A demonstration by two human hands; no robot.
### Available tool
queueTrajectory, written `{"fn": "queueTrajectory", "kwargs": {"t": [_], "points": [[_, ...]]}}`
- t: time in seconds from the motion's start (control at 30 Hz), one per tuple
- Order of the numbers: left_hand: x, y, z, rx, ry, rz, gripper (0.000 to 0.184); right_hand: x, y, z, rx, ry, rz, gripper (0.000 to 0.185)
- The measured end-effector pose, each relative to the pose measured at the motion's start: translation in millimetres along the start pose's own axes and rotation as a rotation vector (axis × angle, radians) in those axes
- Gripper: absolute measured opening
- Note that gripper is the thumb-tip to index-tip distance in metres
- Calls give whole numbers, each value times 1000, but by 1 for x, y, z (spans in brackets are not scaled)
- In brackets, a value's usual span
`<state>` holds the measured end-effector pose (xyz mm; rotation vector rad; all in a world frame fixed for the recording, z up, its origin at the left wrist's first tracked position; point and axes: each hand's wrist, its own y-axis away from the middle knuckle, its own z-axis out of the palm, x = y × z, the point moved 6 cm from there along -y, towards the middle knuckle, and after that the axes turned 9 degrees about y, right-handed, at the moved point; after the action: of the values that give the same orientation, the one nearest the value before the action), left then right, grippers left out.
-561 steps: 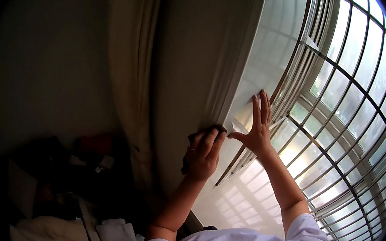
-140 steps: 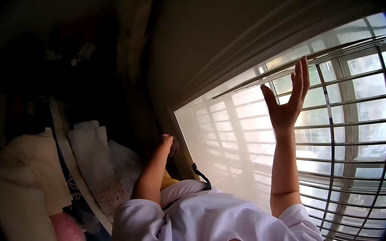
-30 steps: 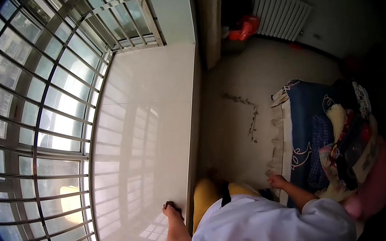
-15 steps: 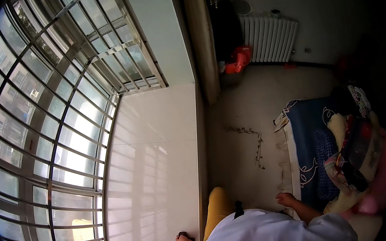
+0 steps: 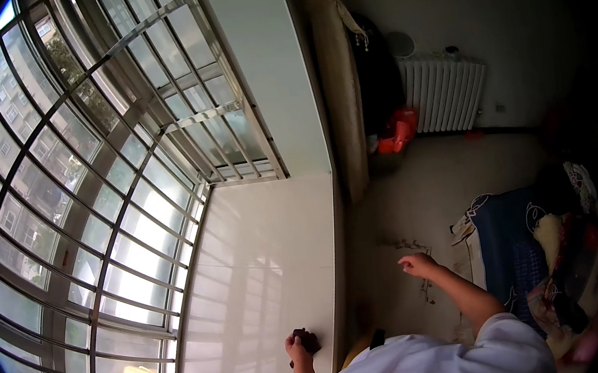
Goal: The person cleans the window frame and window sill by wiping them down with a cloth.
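My left hand (image 5: pixel 296 348) is closed on a crumpled dark reddish-brown cloth (image 5: pixel 307 339) over the pale, glossy window sill (image 5: pixel 266 292). Part of the cloth sticks out on the right side of the fingers. My right hand (image 5: pixel 418 266) hangs in the air over the floor, with the arm stretched forward. Its fingers are loosely curled, and nothing shows in them. The sill's long edge lies between the two hands.
Metal window bars (image 5: pixel 106 261) run along the left. A curtain (image 5: pixel 339 95) hangs beyond the sill's far right corner, near a red bag (image 5: pixel 399 131) and a white radiator (image 5: pixel 446 94). On the right, a blue-covered bed (image 5: pixel 497 231) carries piled bedding and clothes.
My left hand has moved forward on the sill side with the cloth, which now shows more. My right hand has swung forward, away from my body. The view has shifted too.
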<state>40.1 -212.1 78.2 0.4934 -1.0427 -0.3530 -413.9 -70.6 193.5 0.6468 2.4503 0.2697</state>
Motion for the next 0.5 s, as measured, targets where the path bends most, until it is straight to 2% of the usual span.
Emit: {"fn": "queueTrajectory", "kwargs": {"t": [0.07, 0.13, 0.2, 0.27, 0.33, 0.4, 0.47, 0.5], "points": [[47, -2, 97, -295, -57, 177, 13, -92, -50, -39, 153, -123, -300, 25], [89, -3, 174, -466, -25, 294, 12, -173, -82, -68, 245, -149, -576, 23], [136, 11, 240, -588, -35, 377, 13, -234, -93, -98, 330, -208, -670, 23], [184, 29, 293, -576, -204, 666, 13, -265, -100, -121, 422, -349, -740, 21], [205, 17, 326, -646, -136, 680, 13, -272, -97, -140, 420, -555, -672, 19], [211, 8, 358, -712, 75, 448, 12, -257, -102, -141, 367, -658, -620, 18], [212, 6, 383, -684, 74, 293, 14, -232, -105, -140, 353, -815, -483, 17], [210, 9, 395, -743, 53, 198, 17, -225, -104, -144, 375, -877, -468, 17]]}}
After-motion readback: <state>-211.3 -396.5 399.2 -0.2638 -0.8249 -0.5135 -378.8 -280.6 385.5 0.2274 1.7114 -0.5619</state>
